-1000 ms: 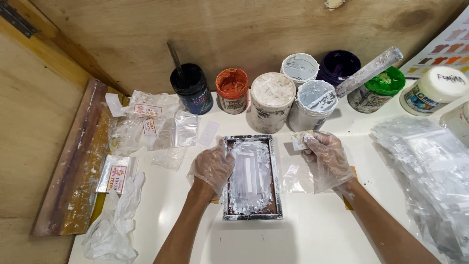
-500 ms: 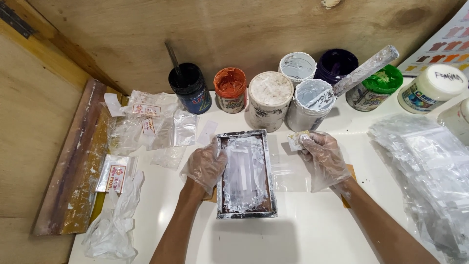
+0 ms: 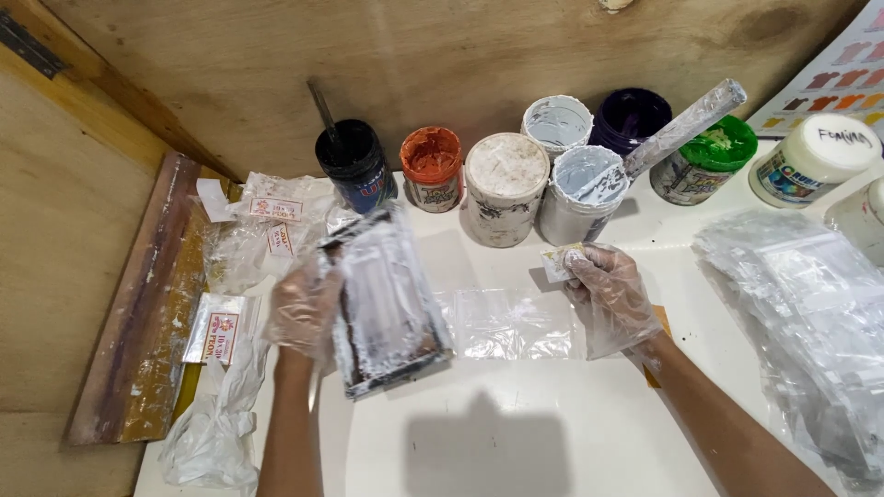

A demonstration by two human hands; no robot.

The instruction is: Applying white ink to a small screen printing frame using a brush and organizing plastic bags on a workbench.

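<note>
A: What is seen lowest in the frame?

B: Two gloved forearms are seen rising from the bottom edge. At centre left, the small printing frame [image 3: 391, 308] is gripped by the left hand [image 3: 304, 308], fingers wrapped round its left edge. A second ago it was laid flat over the bag; now it is lifted and tilted to the left, and a shadow is thrown on the white table [image 3: 516, 442] below it.

A: And what was uncovered?

B: The clear plastic bag [image 3: 511, 324] is now exposed at the centre, lying flat. Its right end is pinned by the right hand [image 3: 612, 299], whose fingertips are pinched narrowly on the bag's small label corner. A print pass is judged to be just finished.

A: Further up?

B: A stack of clear bags [image 3: 810, 322] is piled at the right, printed bags [image 3: 267, 230] are scattered at the upper left, and a row of paint jars [image 3: 506, 184] is lined along the wooden wall.
</note>
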